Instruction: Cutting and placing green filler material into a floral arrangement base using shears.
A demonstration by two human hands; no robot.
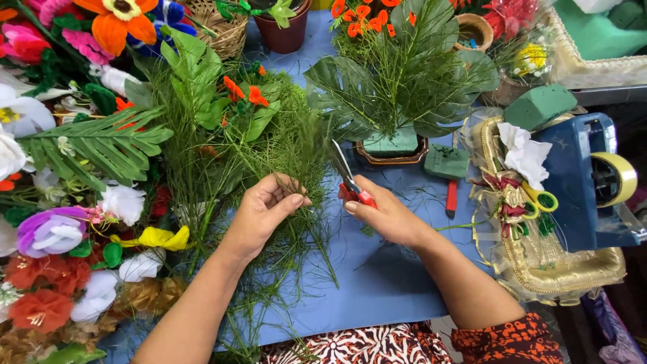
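Over blue table (pixel 377 283): wispy, thread-fine green fern sprigs (pixel 296 155), feathery, upright. Left hand (pixel 264 210) palm-up, fingers curled, pinching sprig stems. Right hand (pixel 384 214) closed around red-handled cutters (pixel 350 178), metal blades parted, angled up beside sprigs. Green foam block (pixel 446 162) near.

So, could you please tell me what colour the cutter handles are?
Red, on the cutters in the right hand, head view.

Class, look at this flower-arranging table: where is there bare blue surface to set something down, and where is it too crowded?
Bare blue table lies between the right hand and the near edge, bordered by the feathery green sprigs that the left hand holds and by the gold tray. A narrower strip runs beside the red-handled knife. The artificial flowers crowd the far side.
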